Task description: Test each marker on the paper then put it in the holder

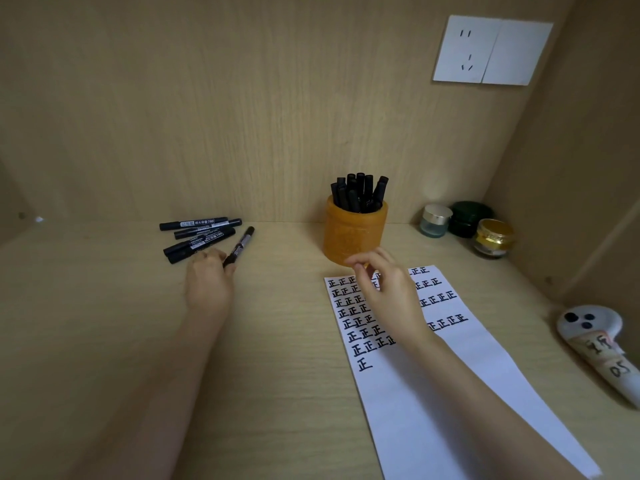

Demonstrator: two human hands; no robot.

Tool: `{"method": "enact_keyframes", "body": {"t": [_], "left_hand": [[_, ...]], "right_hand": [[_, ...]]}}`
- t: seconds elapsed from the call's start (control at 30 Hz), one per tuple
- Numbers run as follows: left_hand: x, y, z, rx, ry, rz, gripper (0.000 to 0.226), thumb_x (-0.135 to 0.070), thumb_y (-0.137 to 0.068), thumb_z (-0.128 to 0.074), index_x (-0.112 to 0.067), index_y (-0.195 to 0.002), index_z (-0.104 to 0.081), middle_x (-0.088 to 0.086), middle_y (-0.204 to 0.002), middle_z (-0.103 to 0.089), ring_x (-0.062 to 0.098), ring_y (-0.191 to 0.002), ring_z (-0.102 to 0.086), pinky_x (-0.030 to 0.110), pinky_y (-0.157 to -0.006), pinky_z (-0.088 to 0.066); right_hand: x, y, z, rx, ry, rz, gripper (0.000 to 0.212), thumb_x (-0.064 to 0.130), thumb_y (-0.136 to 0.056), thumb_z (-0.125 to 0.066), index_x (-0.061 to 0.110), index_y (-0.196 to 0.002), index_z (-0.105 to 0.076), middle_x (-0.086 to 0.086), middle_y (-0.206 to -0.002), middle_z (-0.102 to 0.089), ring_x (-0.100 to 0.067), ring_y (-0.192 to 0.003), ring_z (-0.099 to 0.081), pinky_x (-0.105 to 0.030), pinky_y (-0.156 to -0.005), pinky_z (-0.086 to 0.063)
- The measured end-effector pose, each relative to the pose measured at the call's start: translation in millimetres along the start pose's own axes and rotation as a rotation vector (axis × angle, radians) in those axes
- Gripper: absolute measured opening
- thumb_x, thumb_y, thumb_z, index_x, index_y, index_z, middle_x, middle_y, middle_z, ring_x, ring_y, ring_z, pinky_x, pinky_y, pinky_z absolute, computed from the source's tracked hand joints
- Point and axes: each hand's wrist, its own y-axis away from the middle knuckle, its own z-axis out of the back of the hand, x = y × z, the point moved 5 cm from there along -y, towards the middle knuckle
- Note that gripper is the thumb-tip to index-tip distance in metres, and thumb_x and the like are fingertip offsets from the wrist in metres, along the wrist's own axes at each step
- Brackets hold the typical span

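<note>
Left of centre, the left hand (209, 284) grips a black capped marker (239, 246) beside a pile of black markers (199, 233). The right hand (384, 289) hovers loosely open, holding nothing, over the white paper strip (450, 393) near the round orange holder (353, 233) full of markers.

Soft, warm, even light fills the wooden nook, a bit dim overall. Shadows stay faint and diffuse under the left hand (209, 289) and beside the orange holder (353, 233). A small glint sits on the gold jar lid (493, 230). Wide-angle bending curves the edges, and the forearms near the bottom look soft.
</note>
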Motion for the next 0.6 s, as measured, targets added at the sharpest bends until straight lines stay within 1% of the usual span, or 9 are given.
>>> {"method": "enact_keyframes", "body": {"t": [0.1, 0.2, 0.3, 0.37, 0.43, 0.47, 0.53, 0.57, 0.6], "left_hand": [[8.5, 2.2, -3.6, 0.007, 0.065, 0.011, 0.028, -0.010, -0.090, -0.056, 0.000, -0.116, -0.059, 0.021, -0.107, -0.060, 0.032, -0.099, -0.054, 0.040, -0.085, -0.044], [5.9, 10.7, 4.0, 0.057, 0.261, 0.071, 0.027, -0.012, -0.095, -0.047, -0.003, -0.119, -0.057, 0.019, -0.112, -0.057, 0.025, -0.093, -0.053, 0.034, -0.083, -0.041], [-21.1, 37.8, 21.1, 0.167, 0.442, 0.029, 0.027, -0.015, -0.096, -0.046, -0.010, -0.121, -0.056, 0.008, -0.111, -0.056, 0.016, -0.090, -0.051, 0.028, -0.077, -0.041], [-43.0, 63.3, 30.3, 0.279, 0.535, -0.060, 0.023, -0.017, -0.095, -0.049, -0.017, -0.116, -0.057, 0.001, -0.102, -0.058, 0.012, -0.085, -0.053, 0.021, -0.071, -0.042], [-63.6, 88.9, 33.4, 0.457, 0.582, -0.198, 0.019, -0.016, -0.093, -0.052, -0.020, -0.111, -0.058, -0.007, -0.095, -0.058, 0.003, -0.081, -0.055, 0.015, -0.070, -0.042], [-72.6, 101.2, 32.1, 0.565, 0.581, -0.273, 0.018, -0.016, -0.093, -0.053, -0.022, -0.109, -0.059, -0.009, -0.096, -0.057, -0.003, -0.079, -0.055, 0.014, -0.071, -0.042], [-84.2, 120.6, 27.4, 0.725, 0.535, -0.393, 0.018, -0.016, -0.092, -0.055, -0.024, -0.107, -0.061, -0.009, -0.100, -0.059, -0.007, -0.084, -0.056, 0.009, -0.075, -0.040], [-87.0, 127.4, 25.8, 0.765, 0.517, -0.410, 0.019, -0.017, -0.093, -0.054, -0.024, -0.108, -0.062, -0.009, -0.102, -0.059, -0.008, -0.087, -0.055, 0.005, -0.075, -0.039], [-89.0, 132.2, 24.8, 0.791, 0.528, -0.398, 0.019, -0.017, -0.093, -0.053, -0.023, -0.110, -0.061, -0.011, -0.103, -0.061, -0.009, -0.088, -0.055, 0.004, -0.074, -0.039]], "right_hand": [[-1.4, 5.5, 0.7, 0.001, -0.016, -0.029, 0.016, 0.015, -0.095, -0.054, 0.021, -0.099, -0.068, 0.015, -0.093, -0.058, -0.004, -0.082, -0.053, -0.015, -0.068, -0.042], [-2.1, 12.8, -1.0, 0.005, -0.080, -0.094, 0.016, 0.014, -0.095, -0.055, 0.021, -0.098, -0.069, 0.017, -0.092, -0.060, -0.003, -0.081, -0.053, -0.011, -0.066, -0.038], [-0.9, 19.0, -5.1, 0.055, -0.218, -0.241, 0.014, 0.024, -0.095, -0.056, 0.023, -0.102, -0.068, 0.010, -0.086, -0.065, -0.002, -0.075, -0.055, -0.012, -0.066, -0.039], [4.4, 21.9, -9.9, 0.130, -0.383, -0.346, 0.021, 0.036, -0.093, -0.058, 0.022, -0.107, -0.065, 0.002, -0.075, -0.065, 0.000, -0.063, -0.054, -0.013, -0.065, -0.040], [10.8, 24.3, -14.1, 0.185, -0.541, -0.421, 0.032, 0.041, -0.090, -0.059, 0.017, -0.110, -0.063, 0.005, -0.061, -0.059, 0.000, -0.053, -0.049, -0.012, -0.057, -0.039], [13.8, 25.2, -15.1, 0.200, -0.593, -0.434, 0.033, 0.040, -0.089, -0.060, 0.014, -0.109, -0.062, 0.006, -0.056, -0.057, -0.002, -0.049, -0.047, -0.012, -0.051, -0.038], [19.5, 26.7, -13.4, 0.200, -0.620, -0.415, 0.021, 0.033, -0.089, -0.063, 0.013, -0.095, -0.064, 0.006, -0.050, -0.052, -0.005, -0.044, -0.044, -0.013, -0.045, -0.035], [21.4, 27.9, -11.8, 0.190, -0.621, -0.405, 0.015, 0.028, -0.089, -0.064, 0.014, -0.085, -0.065, 0.007, -0.049, -0.051, -0.005, -0.043, -0.043, -0.014, -0.044, -0.034], [21.9, 29.2, -9.8, 0.176, -0.627, -0.397, 0.017, 0.025, -0.089, -0.064, 0.015, -0.076, -0.063, 0.008, -0.048, -0.050, -0.005, -0.043, -0.044, -0.014, -0.044, -0.034]]}}
